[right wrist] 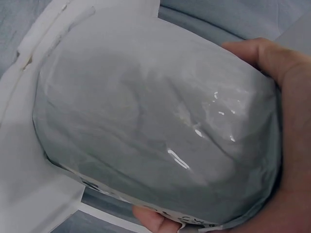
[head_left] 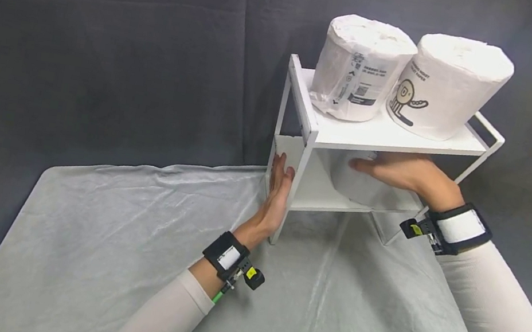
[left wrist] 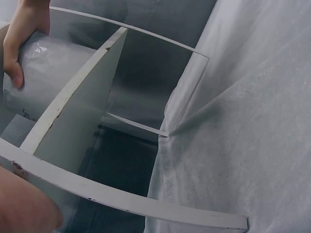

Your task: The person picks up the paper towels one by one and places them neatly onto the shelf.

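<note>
My right hand (head_left: pixel 406 173) reaches into the lower level of a small white two-tier rack (head_left: pixel 349 135). It grips a plastic-wrapped toilet paper roll (right wrist: pixel 155 111) from above, thumb on one side and fingertips on the other in the right wrist view. The roll stands on the lower shelf (head_left: pixel 312 185); the upper shelf partly hides it in the head view. With fingers extended upward, my left hand (head_left: pixel 276 199) rests against the rack's left front leg. In the left wrist view only part of that hand shows, at the lower left.
Two more wrapped toilet paper rolls, a left one (head_left: pixel 359 70) and a right one (head_left: pixel 447 90), stand side by side on the upper shelf. A grey cloth (head_left: pixel 127 248) covers the table under the rack. Behind hangs a dark grey curtain (head_left: pixel 132 52).
</note>
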Demonstrator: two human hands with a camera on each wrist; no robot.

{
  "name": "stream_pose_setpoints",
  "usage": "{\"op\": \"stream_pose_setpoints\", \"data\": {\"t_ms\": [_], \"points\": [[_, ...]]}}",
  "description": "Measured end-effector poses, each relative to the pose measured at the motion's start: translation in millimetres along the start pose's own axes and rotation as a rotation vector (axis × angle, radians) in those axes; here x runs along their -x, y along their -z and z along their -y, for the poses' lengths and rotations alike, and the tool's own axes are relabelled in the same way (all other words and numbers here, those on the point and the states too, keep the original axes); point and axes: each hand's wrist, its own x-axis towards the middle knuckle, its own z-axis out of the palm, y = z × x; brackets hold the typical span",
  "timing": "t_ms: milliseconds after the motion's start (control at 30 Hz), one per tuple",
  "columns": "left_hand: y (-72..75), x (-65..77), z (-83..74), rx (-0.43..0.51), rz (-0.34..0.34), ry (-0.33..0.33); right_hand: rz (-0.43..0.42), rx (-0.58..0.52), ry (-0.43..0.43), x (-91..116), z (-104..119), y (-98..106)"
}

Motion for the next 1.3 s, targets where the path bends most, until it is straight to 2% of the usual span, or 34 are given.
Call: {"op": "stream_pose_setpoints", "data": {"t_ms": [100, 300, 533, 700, 967, 1300], "points": [[0.2, 0.3, 0.2, 0.000, 0.000, 0.000, -0.002, 0.006, 0.007, -5, 2, -1], [0.9, -0.5, 0.5, -0.012, -0.004, -0.001, -0.045, 0.105, 0.021, -9, 4, -1], [-0.6, -1.1, 0.9, -0.007, -0.003, 0.010, -0.029, 0.156, 0.016, -16, 7, 1], [-0.8, -0.7, -0.1, -0.005, 0.005, 0.009, -0.028, 0.153, 0.054, -21, 10, 0], [-0.8, -0.5, -0.7, 0.002, 0.001, 0.002, -0.103, 0.141, 0.123, -26, 12, -3], [-0.5, -0.6, -1.0, 0.008, -0.006, 0.003, -0.148, 0.124, 0.115, -23, 12, -6]]}}
